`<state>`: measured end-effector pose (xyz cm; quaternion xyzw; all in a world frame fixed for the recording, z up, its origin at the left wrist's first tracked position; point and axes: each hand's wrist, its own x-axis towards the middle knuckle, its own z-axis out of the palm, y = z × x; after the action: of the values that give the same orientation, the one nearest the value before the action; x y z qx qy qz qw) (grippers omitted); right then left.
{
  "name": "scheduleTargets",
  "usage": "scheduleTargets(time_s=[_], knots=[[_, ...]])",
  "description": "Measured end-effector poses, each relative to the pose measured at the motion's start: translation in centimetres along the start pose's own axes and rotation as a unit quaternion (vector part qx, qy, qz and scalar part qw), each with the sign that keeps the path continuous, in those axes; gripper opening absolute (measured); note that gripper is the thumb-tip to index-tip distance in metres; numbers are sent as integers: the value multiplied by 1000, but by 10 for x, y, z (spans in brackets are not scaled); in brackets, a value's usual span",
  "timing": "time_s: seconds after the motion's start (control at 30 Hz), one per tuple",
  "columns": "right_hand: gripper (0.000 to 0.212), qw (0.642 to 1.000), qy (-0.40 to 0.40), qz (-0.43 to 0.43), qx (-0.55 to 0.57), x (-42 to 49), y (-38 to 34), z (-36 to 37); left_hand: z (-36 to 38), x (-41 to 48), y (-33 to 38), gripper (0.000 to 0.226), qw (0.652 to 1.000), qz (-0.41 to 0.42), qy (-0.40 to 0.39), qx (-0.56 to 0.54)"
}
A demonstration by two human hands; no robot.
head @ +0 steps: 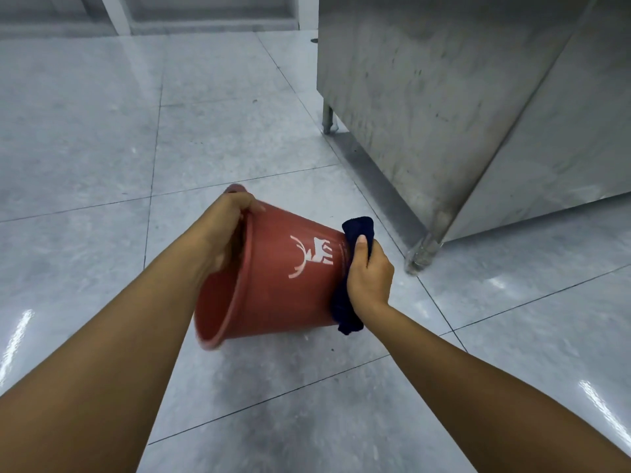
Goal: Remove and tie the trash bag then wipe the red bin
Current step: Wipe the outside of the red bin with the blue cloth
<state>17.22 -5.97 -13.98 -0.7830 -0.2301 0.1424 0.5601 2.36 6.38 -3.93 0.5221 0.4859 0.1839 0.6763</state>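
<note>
The red bin (280,288) is tipped on its side above the floor, its open mouth towards me and to the left, a white deer logo on its wall. My left hand (225,230) grips the upper rim, fingers curled over the edge. My right hand (370,271) presses a dark blue cloth (358,230) against the bin's base on the right side. Part of the cloth hangs down below my wrist. No trash bag shows in view, and the bin's inside looks bare.
A stainless steel cabinet (478,97) on short legs stands to the right, its near corner foot (421,256) close to the bin. Glossy grey floor tiles (102,131) spread to the left and front.
</note>
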Motion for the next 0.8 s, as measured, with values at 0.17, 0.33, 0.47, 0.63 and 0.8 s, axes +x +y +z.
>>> scheduleTargets(time_s=[0.17, 0.33, 0.47, 0.63, 0.8], knots=[[31, 989, -81, -118, 32, -23, -61, 9, 27, -3, 7, 57, 998, -11, -5, 67], [46, 966, -184, -181, 12, -20, -109, 29, 26, 5, 24, 71, 981, 59, -15, 184], [57, 964, -189, -183, -35, -17, -92, 32, 25, 7, 18, 74, 966, 70, -30, 246], [61, 977, -122, -165, -57, -17, -71, 45, 27, 11, 14, 46, 972, 93, -31, 213], [51, 986, -111, -75, -103, -4, -31, 35, 5, 6, 12, 45, 985, 47, -32, 162]])
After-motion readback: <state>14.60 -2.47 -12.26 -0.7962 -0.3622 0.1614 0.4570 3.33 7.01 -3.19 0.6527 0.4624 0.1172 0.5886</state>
